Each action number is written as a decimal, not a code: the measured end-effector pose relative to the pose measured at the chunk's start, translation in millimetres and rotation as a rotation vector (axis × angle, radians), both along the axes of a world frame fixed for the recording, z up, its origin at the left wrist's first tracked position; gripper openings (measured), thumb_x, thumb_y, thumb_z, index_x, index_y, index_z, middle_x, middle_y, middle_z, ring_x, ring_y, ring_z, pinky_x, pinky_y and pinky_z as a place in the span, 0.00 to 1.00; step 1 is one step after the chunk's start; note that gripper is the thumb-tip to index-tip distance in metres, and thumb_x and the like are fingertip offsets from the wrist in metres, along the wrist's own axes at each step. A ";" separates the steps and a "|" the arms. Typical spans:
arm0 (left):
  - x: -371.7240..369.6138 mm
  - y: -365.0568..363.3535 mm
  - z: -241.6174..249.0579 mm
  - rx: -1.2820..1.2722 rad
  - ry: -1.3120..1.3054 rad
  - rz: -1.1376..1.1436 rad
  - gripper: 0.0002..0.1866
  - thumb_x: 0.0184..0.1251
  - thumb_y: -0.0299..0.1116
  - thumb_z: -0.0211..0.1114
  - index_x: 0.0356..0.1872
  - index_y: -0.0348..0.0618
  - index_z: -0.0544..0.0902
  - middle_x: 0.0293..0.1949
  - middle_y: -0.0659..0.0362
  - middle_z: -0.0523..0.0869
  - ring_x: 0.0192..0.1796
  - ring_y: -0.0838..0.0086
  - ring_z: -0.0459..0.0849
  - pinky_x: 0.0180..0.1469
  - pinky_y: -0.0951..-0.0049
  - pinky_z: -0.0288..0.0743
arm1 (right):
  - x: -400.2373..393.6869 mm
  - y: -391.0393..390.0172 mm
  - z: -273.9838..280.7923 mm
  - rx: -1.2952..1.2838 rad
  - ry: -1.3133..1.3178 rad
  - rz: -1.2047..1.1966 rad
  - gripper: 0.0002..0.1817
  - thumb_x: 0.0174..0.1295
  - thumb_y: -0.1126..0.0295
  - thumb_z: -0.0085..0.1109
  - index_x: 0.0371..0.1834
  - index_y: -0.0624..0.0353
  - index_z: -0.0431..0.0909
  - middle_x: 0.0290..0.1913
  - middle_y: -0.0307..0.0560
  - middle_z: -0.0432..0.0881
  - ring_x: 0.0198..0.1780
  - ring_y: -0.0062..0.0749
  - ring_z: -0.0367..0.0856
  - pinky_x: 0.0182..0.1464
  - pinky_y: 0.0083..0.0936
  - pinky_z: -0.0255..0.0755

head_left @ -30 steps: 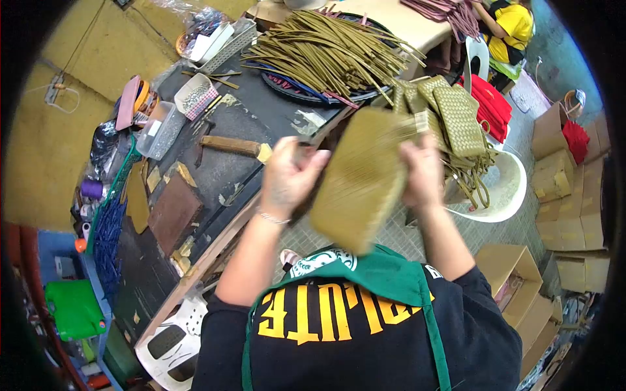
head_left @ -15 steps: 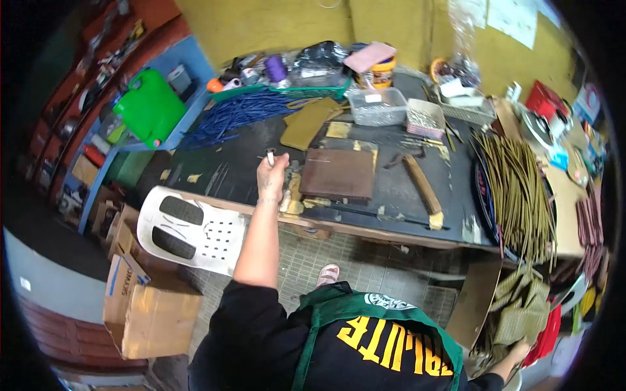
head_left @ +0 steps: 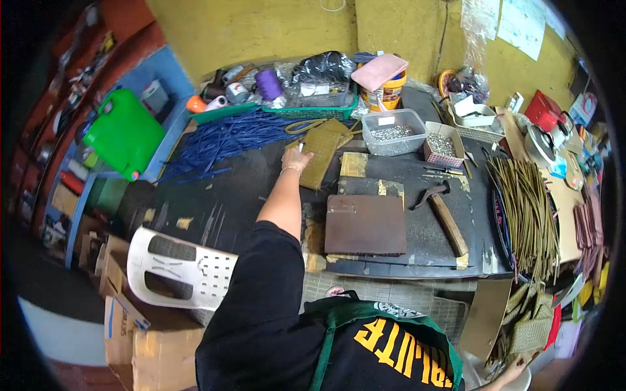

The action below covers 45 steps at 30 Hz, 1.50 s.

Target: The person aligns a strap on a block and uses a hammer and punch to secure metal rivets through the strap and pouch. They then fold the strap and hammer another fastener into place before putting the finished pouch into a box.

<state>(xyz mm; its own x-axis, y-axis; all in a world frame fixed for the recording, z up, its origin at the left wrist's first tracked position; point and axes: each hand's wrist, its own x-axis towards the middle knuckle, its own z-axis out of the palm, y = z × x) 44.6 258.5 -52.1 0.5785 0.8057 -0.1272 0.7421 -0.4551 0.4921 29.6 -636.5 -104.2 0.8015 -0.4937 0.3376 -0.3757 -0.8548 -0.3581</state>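
Observation:
My left hand (head_left: 297, 159) reaches over the table, closed around a small white pen-like tool (head_left: 300, 148). It is at the left edge of a flat olive woven piece (head_left: 321, 155) with a strap. My right hand (head_left: 517, 369) is low at the far right, at the lower edge of a hanging olive woven piece (head_left: 531, 328); its fingers are too small and blurred to read. A brown slab (head_left: 365, 225) lies on the table in front of me, with a wooden-handled hammer (head_left: 448, 225) to its right.
Blue strips (head_left: 225, 140) lie at the back left. Tubs of small metal parts, a clear one (head_left: 393, 132) and a patterned one (head_left: 441, 144), stand at the back. Olive strips (head_left: 523, 205) fill a tray on the right. A white plastic chair (head_left: 215, 267) stands at the table's front left.
My left hand has moved forward and right, from the bare tabletop to the olive woven piece, keeping the white tool. The view has shifted. My right hand stays low at the right.

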 end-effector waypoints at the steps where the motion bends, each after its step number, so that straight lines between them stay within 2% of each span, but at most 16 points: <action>1: 10.1 7.5 -1.6 -0.009 0.005 -0.028 0.26 0.41 0.48 0.65 0.41 0.40 0.77 0.44 0.46 0.76 0.47 0.58 0.75 0.49 0.64 0.69 | -11.2 -20.7 -15.0 0.014 -0.028 0.035 0.24 0.56 0.55 0.51 0.41 0.70 0.70 0.37 0.61 0.76 0.39 0.48 0.75 0.43 0.33 0.68; 3: 29.0 22.1 -8.0 0.078 -0.009 -0.030 0.27 0.40 0.48 0.66 0.41 0.40 0.77 0.48 0.47 0.74 0.49 0.59 0.74 0.50 0.65 0.69 | -30.9 28.6 -7.5 0.300 -0.011 0.099 0.18 0.54 0.63 0.56 0.41 0.67 0.70 0.37 0.52 0.76 0.38 0.33 0.73 0.42 0.25 0.67; 9: 56.4 46.9 -21.2 0.011 0.046 -0.057 0.25 0.38 0.40 0.70 0.39 0.37 0.77 0.41 0.46 0.78 0.46 0.61 0.77 0.48 0.67 0.70 | -43.8 158.7 28.0 0.477 0.198 0.267 0.11 0.53 0.71 0.56 0.35 0.67 0.70 0.28 0.43 0.74 0.29 0.23 0.70 0.32 0.19 0.66; 13: 44.0 51.8 14.7 0.042 -0.323 -0.344 0.14 0.36 0.29 0.69 0.20 0.37 0.71 0.23 0.52 0.76 0.28 0.61 0.76 0.33 0.67 0.68 | -2.0 259.7 72.3 0.261 0.350 0.580 0.11 0.49 0.74 0.57 0.35 0.65 0.70 0.23 0.49 0.74 0.25 0.33 0.73 0.30 0.25 0.67; 17: 1.7 25.7 103.6 0.353 -0.585 -0.785 0.09 0.38 0.17 0.59 0.17 0.38 0.67 0.23 0.58 0.70 0.25 0.69 0.71 0.28 0.74 0.65 | 55.9 399.1 124.6 -0.073 0.301 0.895 0.13 0.46 0.71 0.58 0.34 0.64 0.71 0.35 0.57 0.73 0.38 0.52 0.71 0.38 0.35 0.66; 20: -41.2 -5.4 166.7 0.458 -0.514 -0.917 0.09 0.35 0.14 0.55 0.17 0.37 0.66 0.24 0.56 0.71 0.27 0.66 0.72 0.30 0.75 0.66 | 70.3 520.1 170.2 0.071 -0.103 1.366 0.21 0.43 0.71 0.62 0.43 0.63 0.71 0.39 0.55 0.72 0.40 0.50 0.72 0.43 0.33 0.67; 24: -100.9 -57.8 210.1 0.474 -0.522 -0.938 0.09 0.36 0.14 0.57 0.17 0.36 0.67 0.25 0.55 0.73 0.29 0.66 0.73 0.31 0.76 0.67 | 68.6 632.2 200.5 0.376 -0.196 1.941 0.41 0.40 0.64 0.66 0.58 0.66 0.55 0.55 0.61 0.63 0.57 0.50 0.62 0.57 0.33 0.57; 26: -127.4 -78.3 212.2 0.403 -0.497 -0.873 0.11 0.39 0.16 0.62 0.16 0.36 0.67 0.26 0.55 0.73 0.27 0.68 0.73 0.30 0.78 0.67 | 57.5 662.9 187.2 0.720 0.277 2.140 0.42 0.42 0.64 0.66 0.59 0.67 0.53 0.55 0.58 0.64 0.58 0.42 0.62 0.58 0.30 0.56; 29: -160.2 -95.4 195.3 0.480 -0.567 -0.717 0.12 0.41 0.18 0.64 0.15 0.36 0.66 0.25 0.55 0.74 0.26 0.70 0.73 0.29 0.78 0.66 | 40.3 674.3 147.7 1.248 1.250 2.103 0.24 0.50 0.69 0.60 0.50 0.65 0.65 0.41 0.47 0.76 0.49 0.27 0.71 0.52 0.22 0.62; 32: -188.0 -106.8 173.5 0.508 -0.568 -0.536 0.13 0.41 0.21 0.65 0.14 0.35 0.66 0.24 0.55 0.74 0.25 0.70 0.73 0.28 0.77 0.66 | 30.7 663.1 121.9 1.533 1.489 1.928 0.15 0.54 0.73 0.55 0.45 0.64 0.69 0.32 0.40 0.76 0.41 0.20 0.74 0.45 0.18 0.66; 33: -197.7 -108.9 167.6 0.509 -0.559 -0.520 0.13 0.41 0.21 0.65 0.14 0.35 0.66 0.24 0.55 0.74 0.25 0.70 0.73 0.28 0.77 0.66 | 38.3 656.3 123.6 1.396 1.525 1.978 0.12 0.55 0.73 0.54 0.43 0.63 0.71 0.28 0.37 0.74 0.34 0.18 0.74 0.39 0.17 0.67; 36: -217.9 -126.6 157.4 0.348 -0.469 -0.496 0.14 0.40 0.24 0.67 0.14 0.35 0.67 0.23 0.55 0.74 0.26 0.69 0.73 0.28 0.75 0.67 | 58.7 634.1 133.0 0.879 1.276 2.124 0.13 0.54 0.70 0.55 0.42 0.63 0.72 0.29 0.37 0.76 0.29 0.17 0.72 0.34 0.15 0.67; 39: -222.1 -139.2 151.8 -0.074 -0.314 -0.847 0.08 0.44 0.28 0.67 0.22 0.38 0.76 0.27 0.54 0.77 0.27 0.68 0.75 0.29 0.76 0.68 | 74.5 614.7 143.3 0.342 0.891 2.320 0.10 0.51 0.70 0.58 0.36 0.60 0.76 0.27 0.41 0.78 0.28 0.19 0.73 0.34 0.19 0.67; 42: -203.7 -133.3 117.7 -1.272 -0.425 -1.045 0.11 0.45 0.26 0.67 0.18 0.39 0.71 0.29 0.55 0.78 0.26 0.74 0.76 0.28 0.79 0.70 | 82.1 598.7 135.5 0.408 1.064 2.194 0.09 0.49 0.71 0.60 0.34 0.60 0.77 0.27 0.41 0.80 0.29 0.21 0.74 0.35 0.20 0.67; 44: -182.1 -134.6 45.2 -1.631 -0.850 -0.692 0.10 0.54 0.35 0.60 0.26 0.39 0.72 0.36 0.52 0.77 0.37 0.70 0.77 0.37 0.74 0.72 | 87.7 589.9 125.8 0.458 1.049 2.169 0.09 0.48 0.71 0.60 0.34 0.60 0.77 0.27 0.41 0.80 0.29 0.21 0.74 0.35 0.20 0.67; 45: -154.6 -150.6 41.9 -1.383 -0.927 -0.459 0.12 0.60 0.38 0.54 0.32 0.39 0.72 0.41 0.52 0.76 0.45 0.70 0.75 0.46 0.73 0.68 | 89.0 585.6 123.0 0.456 1.063 2.160 0.10 0.48 0.72 0.60 0.35 0.61 0.77 0.28 0.41 0.80 0.30 0.20 0.74 0.35 0.19 0.67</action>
